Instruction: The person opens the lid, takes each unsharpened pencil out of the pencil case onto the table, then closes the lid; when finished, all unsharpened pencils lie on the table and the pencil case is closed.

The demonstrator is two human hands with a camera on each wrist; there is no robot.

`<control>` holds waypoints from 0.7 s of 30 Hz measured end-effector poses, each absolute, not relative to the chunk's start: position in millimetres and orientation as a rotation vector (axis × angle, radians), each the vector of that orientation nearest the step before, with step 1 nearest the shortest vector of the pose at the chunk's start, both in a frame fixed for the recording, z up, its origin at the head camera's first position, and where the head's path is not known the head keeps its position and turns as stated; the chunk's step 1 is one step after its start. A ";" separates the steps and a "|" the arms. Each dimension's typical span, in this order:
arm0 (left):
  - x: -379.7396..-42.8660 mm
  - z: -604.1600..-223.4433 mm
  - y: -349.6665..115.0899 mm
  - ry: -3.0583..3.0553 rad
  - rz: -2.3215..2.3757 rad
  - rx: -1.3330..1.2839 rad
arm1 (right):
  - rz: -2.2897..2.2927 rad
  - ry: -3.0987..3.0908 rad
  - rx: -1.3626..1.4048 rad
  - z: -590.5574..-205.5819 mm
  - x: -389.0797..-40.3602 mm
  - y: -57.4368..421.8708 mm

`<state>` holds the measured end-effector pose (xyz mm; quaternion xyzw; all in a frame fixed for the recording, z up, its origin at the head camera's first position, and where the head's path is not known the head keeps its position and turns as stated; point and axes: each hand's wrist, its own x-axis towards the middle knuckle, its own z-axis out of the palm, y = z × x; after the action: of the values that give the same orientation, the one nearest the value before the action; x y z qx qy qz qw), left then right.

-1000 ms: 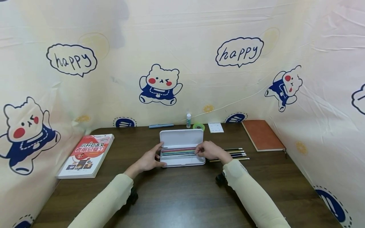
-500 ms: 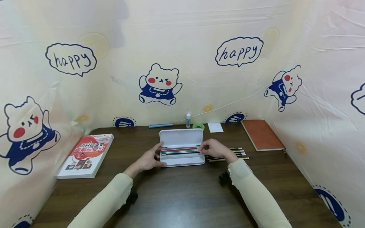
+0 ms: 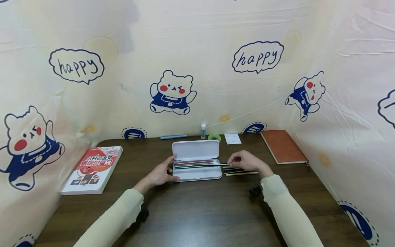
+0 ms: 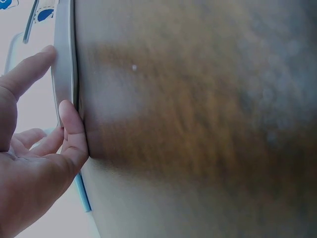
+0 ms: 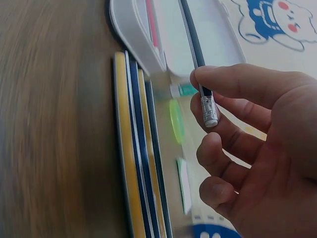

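An open white pencil case (image 3: 194,174) stands on the table with its lid (image 3: 195,150) raised at the back. Several coloured pencils (image 3: 194,162) lie lengthwise inside. My left hand (image 3: 158,174) holds the case by its left end, thumb at the front corner and fingers towards the hinge. In the left wrist view, fingertips (image 4: 72,116) touch the case's side (image 4: 63,64). My right hand (image 3: 247,160) pinches a dark pencil (image 5: 194,37) near its eraser end; its shaft reaches left over the case. Beneath that hand lie several loose pencils (image 3: 242,173), partly hidden.
Along the table's back edge are a blue pen (image 3: 174,137), a glue stick (image 3: 203,131), a roll of green tape (image 3: 214,137) and a white card (image 3: 232,138). A book (image 3: 92,169) lies left, a brown notebook (image 3: 284,147) right. A printed cloth hangs behind.
My right hand has moved rightward from over the case to beyond its right end, and the dark pencil now shows between hand and case. My left hand stays on the case.
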<state>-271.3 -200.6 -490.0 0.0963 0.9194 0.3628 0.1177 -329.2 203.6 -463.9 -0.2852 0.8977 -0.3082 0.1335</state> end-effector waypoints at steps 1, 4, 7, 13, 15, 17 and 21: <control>-271.2 -490.0 -200.6 2.690 1.063 0.280 | -0.897 2.606 -0.816 -463.7 -328.8 208.0; -270.8 -490.1 -200.9 2.696 1.059 0.283 | -0.912 2.612 -0.782 -464.6 -327.7 221.1; -270.2 -490.1 -200.5 2.701 1.058 0.281 | -0.919 2.631 -0.748 -464.6 -325.2 234.2; -269.6 -490.2 -199.5 2.704 1.056 0.278 | -0.943 2.660 -0.716 -465.9 -319.3 262.0; -269.4 -490.5 -200.0 2.709 1.052 0.291 | -0.941 2.667 -0.692 -467.0 -317.7 271.5; -269.4 -490.8 -200.4 2.711 1.052 0.301 | -0.946 2.669 -0.663 -467.9 -316.2 280.8; -270.1 -490.9 -200.4 2.712 1.051 0.302 | -0.942 2.672 -0.606 -470.4 -312.9 298.2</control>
<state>-270.1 -200.4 -490.9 0.1027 0.9220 0.3573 0.1084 -312.9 298.2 -470.4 -0.2075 0.9154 -0.3227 0.1217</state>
